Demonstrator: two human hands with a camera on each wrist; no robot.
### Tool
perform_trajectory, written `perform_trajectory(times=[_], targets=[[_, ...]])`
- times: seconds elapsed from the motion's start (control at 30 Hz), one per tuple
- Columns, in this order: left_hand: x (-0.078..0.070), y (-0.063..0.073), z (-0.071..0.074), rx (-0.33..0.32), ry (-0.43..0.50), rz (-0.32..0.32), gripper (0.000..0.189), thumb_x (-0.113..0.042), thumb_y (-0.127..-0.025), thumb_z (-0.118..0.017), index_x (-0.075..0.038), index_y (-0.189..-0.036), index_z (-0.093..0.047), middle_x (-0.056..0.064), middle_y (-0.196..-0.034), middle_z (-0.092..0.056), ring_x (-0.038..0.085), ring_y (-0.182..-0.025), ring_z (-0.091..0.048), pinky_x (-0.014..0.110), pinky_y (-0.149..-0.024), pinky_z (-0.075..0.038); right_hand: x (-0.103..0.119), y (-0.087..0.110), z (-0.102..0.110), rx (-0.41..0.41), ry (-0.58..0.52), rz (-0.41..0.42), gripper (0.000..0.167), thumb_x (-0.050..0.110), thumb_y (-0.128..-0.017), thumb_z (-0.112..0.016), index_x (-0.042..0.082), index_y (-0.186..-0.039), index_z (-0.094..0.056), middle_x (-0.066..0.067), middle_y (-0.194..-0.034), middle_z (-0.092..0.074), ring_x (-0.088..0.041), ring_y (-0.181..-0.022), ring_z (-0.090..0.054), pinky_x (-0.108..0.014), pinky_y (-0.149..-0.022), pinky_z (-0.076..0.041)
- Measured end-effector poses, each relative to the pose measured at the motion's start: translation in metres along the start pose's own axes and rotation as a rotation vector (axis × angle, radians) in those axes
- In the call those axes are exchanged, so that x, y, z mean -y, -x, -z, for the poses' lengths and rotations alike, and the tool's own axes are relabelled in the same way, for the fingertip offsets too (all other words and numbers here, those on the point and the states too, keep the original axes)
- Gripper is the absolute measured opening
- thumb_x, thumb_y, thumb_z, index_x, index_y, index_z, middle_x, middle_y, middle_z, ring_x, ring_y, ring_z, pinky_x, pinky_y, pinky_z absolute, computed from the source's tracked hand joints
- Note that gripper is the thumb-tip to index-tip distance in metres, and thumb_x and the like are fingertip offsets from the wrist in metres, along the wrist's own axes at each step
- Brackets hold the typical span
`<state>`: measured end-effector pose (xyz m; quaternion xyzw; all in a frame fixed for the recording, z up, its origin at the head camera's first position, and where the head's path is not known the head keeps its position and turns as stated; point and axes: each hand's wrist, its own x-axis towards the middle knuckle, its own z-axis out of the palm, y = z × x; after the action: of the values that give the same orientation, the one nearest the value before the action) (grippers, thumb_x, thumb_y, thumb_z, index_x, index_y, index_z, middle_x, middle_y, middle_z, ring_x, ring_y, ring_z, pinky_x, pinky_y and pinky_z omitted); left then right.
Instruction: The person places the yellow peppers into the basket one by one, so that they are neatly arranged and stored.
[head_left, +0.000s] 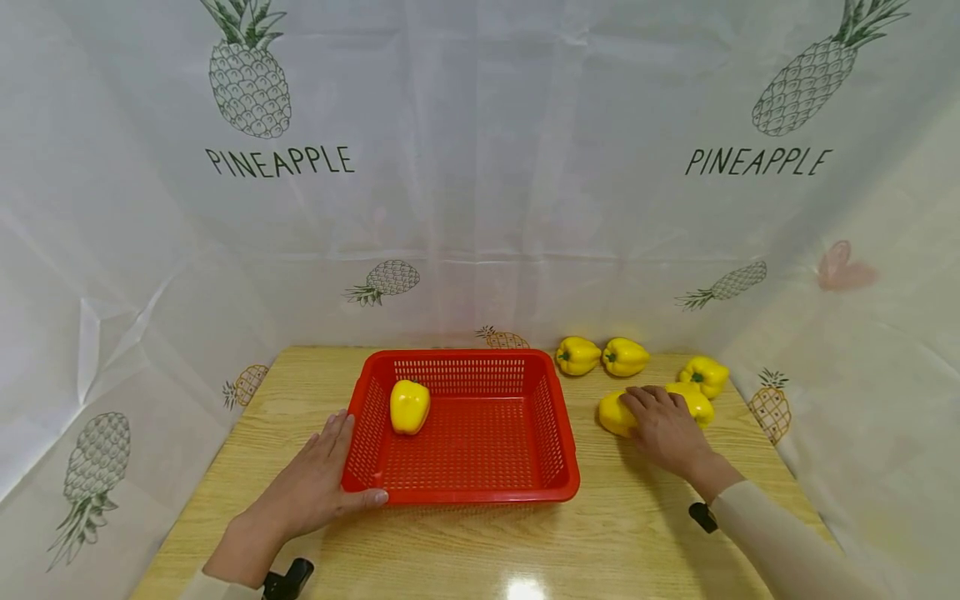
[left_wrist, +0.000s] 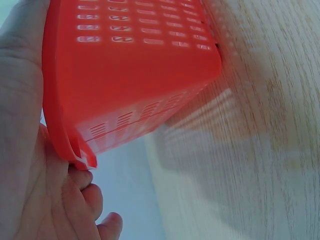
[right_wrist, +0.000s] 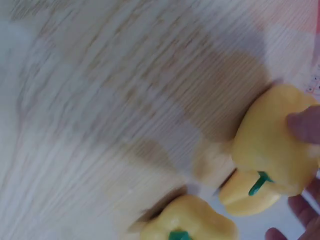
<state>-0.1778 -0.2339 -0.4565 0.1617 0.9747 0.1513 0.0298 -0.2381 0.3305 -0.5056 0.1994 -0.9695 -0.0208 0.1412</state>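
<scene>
A red plastic basket (head_left: 465, 497) with slotted sides stands on the table, and one yellow bell pepper (head_left: 409, 407) lies inside at its left. My left hand (head_left: 315, 479) rests against the basket's front left corner, fingers along the left rim and thumb on the front rim. To the right of the basket, my right hand (head_left: 663, 429) grips a yellow bell pepper (head_left: 615, 414) from above. In the right wrist view the thumb presses that pepper (right_wrist: 270, 140), with fingers on its other side. Another yellow pepper (head_left: 693, 403) lies just right of this hand.
Two yellow peppers, a left one (head_left: 577, 356) and a right one (head_left: 626, 357), lie along the table's back edge. A further pepper (head_left: 705, 377) is near the right edge. White pineapple-print sheeting (head_left: 480, 192) surrounds the wooden table (head_left: 465, 550).
</scene>
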Motion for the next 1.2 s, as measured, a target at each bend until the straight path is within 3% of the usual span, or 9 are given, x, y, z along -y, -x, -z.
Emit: perform_trajectory(times=[0.17,0.27,0.4,0.53,0.73,0.93,1.07,1.2], targets=[[0.000,0.001,0.000,0.003,0.000,0.004,0.132,-0.081,-0.082,-0.068,0.011,-0.163,-0.019,0.032,-0.170,-0.022,0.051,-0.157,-0.024,0.067,-0.125,-0.027,-0.002,0.002,0.004,0.014,-0.046,0.099,0.046,-0.005,-0.089,-0.067,0.007,-0.133,-0.064,-0.019,-0.148,-0.058,-0.046,-0.139,-0.049,-0.072,-0.112,-0.040],[0.000,0.001,0.000,0.004,-0.001,0.006,0.132,-0.081,-0.082,-0.068,0.011,-0.163,-0.019,0.032,-0.170,-0.022,0.051,-0.157,-0.024,0.067,-0.125,-0.027,-0.001,0.002,0.002,0.007,-0.056,0.094,0.049,0.003,-0.088,-0.071,0.005,-0.136,-0.062,-0.021,-0.150,-0.055,-0.047,-0.139,-0.048,-0.072,-0.113,-0.038],[0.000,0.001,0.001,0.002,-0.003,0.003,0.132,-0.081,-0.083,-0.068,0.011,-0.163,-0.019,0.033,-0.170,-0.023,0.051,-0.157,-0.025,0.067,-0.125,-0.027,0.008,0.000,-0.001,-0.055,-0.018,-0.012,0.067,0.033,-0.090,-0.081,-0.002,-0.140,-0.055,-0.026,-0.143,-0.057,-0.048,-0.130,-0.053,-0.070,-0.105,-0.045],[0.000,0.002,0.001,0.000,0.002,0.004,0.132,-0.081,-0.083,-0.069,0.011,-0.163,-0.019,0.033,-0.170,-0.023,0.051,-0.157,-0.025,0.067,-0.125,-0.027,0.021,-0.005,-0.003,-0.112,0.025,-0.175,0.086,0.056,-0.086,-0.081,-0.009,-0.135,-0.052,-0.030,-0.130,-0.060,-0.049,-0.117,-0.057,-0.065,-0.091,-0.050],[0.000,0.001,0.000,0.009,0.012,0.009,0.132,-0.081,-0.083,-0.069,0.010,-0.164,-0.018,0.032,-0.171,-0.021,0.051,-0.158,-0.023,0.067,-0.126,-0.026,0.031,-0.010,-0.006,-0.090,0.098,-0.312,0.086,0.071,-0.084,-0.074,-0.009,-0.107,-0.051,-0.025,-0.100,-0.057,-0.042,-0.089,-0.052,-0.051,-0.069,-0.044],[0.000,0.001,-0.001,0.006,0.016,0.009,0.132,-0.080,-0.083,-0.069,0.010,-0.164,-0.018,0.032,-0.171,-0.021,0.051,-0.158,-0.023,0.066,-0.126,-0.025,0.031,-0.012,-0.010,-0.031,0.115,-0.380,0.089,0.078,-0.086,-0.067,-0.009,-0.094,-0.049,-0.020,-0.086,-0.048,-0.039,-0.081,-0.046,-0.051,-0.067,-0.039],[-0.001,0.001,-0.001,0.002,0.012,0.008,0.132,-0.081,-0.083,-0.069,0.010,-0.164,-0.019,0.032,-0.171,-0.021,0.050,-0.158,-0.024,0.066,-0.126,-0.026,0.029,-0.011,-0.009,-0.002,0.059,-0.354,0.086,0.072,-0.087,-0.071,-0.011,-0.104,-0.053,-0.025,-0.096,-0.053,-0.043,-0.091,-0.050,-0.055,-0.073,-0.043],[-0.001,0.001,0.000,0.005,0.007,0.007,0.133,-0.084,-0.082,-0.067,0.010,-0.164,-0.018,0.032,-0.171,-0.021,0.050,-0.158,-0.023,0.066,-0.126,-0.026,0.024,-0.010,-0.002,0.060,-0.064,-0.273,0.087,0.056,-0.087,-0.081,-0.011,-0.135,-0.051,-0.032,-0.126,-0.054,-0.050,-0.114,-0.051,-0.065,-0.087,-0.046]])
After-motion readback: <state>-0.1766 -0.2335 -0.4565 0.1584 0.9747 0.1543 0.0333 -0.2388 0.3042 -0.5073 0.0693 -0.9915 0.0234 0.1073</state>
